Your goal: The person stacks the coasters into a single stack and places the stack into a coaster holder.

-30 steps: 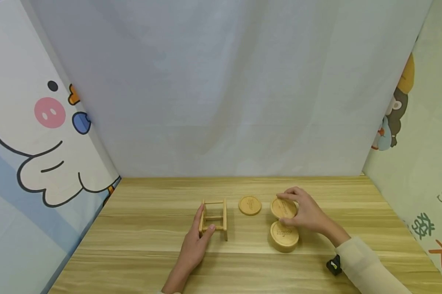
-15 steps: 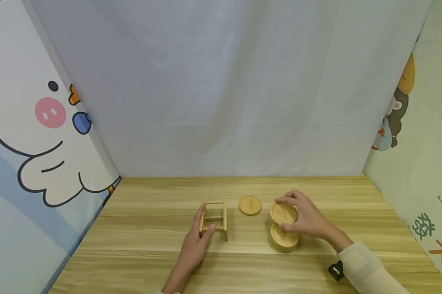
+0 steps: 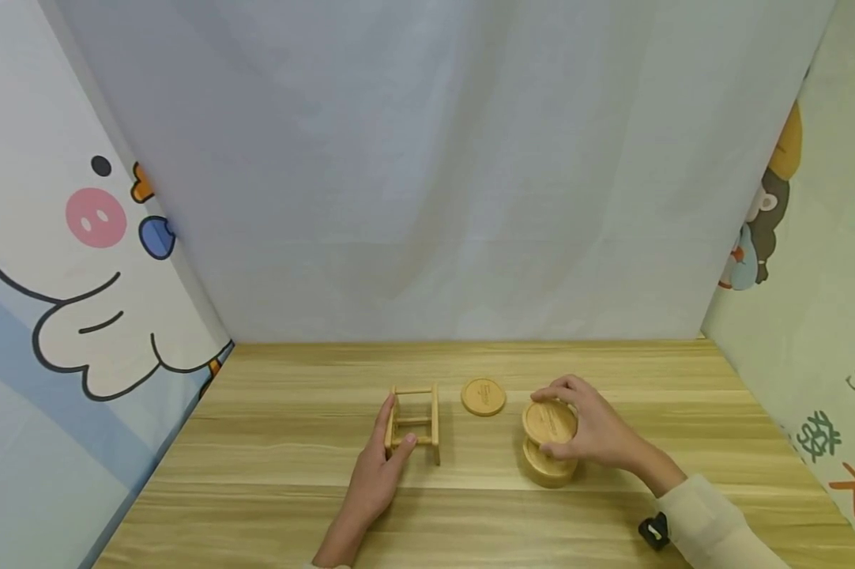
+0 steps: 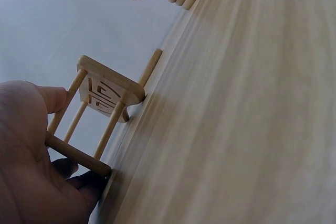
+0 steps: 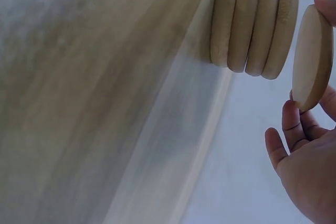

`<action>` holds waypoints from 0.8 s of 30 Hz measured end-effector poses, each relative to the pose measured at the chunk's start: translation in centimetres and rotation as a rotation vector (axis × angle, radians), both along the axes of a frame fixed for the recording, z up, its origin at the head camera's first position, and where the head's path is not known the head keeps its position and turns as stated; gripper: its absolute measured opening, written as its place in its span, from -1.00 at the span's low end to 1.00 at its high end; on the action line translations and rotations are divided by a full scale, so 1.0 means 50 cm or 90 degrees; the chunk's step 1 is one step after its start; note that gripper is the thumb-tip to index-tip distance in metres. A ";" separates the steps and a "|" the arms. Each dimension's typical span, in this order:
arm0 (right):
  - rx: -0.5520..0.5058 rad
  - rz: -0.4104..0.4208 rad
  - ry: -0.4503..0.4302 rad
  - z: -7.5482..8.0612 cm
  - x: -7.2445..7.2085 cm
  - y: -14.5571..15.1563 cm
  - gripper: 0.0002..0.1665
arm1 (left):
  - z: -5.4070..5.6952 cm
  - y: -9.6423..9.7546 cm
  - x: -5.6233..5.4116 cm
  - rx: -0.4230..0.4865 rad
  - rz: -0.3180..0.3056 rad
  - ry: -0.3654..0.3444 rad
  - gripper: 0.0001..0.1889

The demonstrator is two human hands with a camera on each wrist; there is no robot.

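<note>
My left hand (image 3: 375, 478) grips the left side of a small wooden coaster holder (image 3: 435, 423), its thumb over a near bar. Slatted cutouts mark the holder's end panel (image 4: 107, 90) in the left wrist view, and no coaster shows between the bars. With thumb and fingers, my right hand (image 3: 601, 431) pinches a round wooden coaster (image 3: 547, 421) by its edge. That coaster hangs over a stack of several like coasters (image 3: 547, 474), hiding the stack's far part. In the right wrist view a gap shows between the held coaster (image 5: 310, 59) and the stack (image 5: 252, 30).
One single coaster (image 3: 483, 397) lies flat between the holder and the stack. A small black object (image 3: 654, 531) shows beside the right sleeve (image 3: 712, 518). Behind the wood-grain table (image 3: 292, 450) hangs a pale curtain (image 3: 427, 197), with printed cloths at both sides.
My right hand has brought the held coaster a little nearer to me, so it covers more of the stack. The left hand and the holder stay put.
</note>
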State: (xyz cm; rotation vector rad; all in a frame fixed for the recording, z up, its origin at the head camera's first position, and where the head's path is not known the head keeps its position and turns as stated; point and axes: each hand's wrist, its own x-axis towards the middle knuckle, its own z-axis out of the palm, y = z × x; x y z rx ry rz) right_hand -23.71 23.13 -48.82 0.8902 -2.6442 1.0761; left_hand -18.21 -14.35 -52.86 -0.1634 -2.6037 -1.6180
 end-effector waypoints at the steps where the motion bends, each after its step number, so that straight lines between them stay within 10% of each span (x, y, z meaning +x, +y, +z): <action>1: -0.001 0.000 -0.004 0.001 0.002 -0.001 -0.19 | 0.000 0.000 0.000 -0.001 -0.001 -0.001 -0.23; 24: -0.022 0.036 -0.039 -0.014 0.014 -0.003 -0.22 | 0.000 -0.001 0.001 -0.001 -0.001 -0.003 -0.22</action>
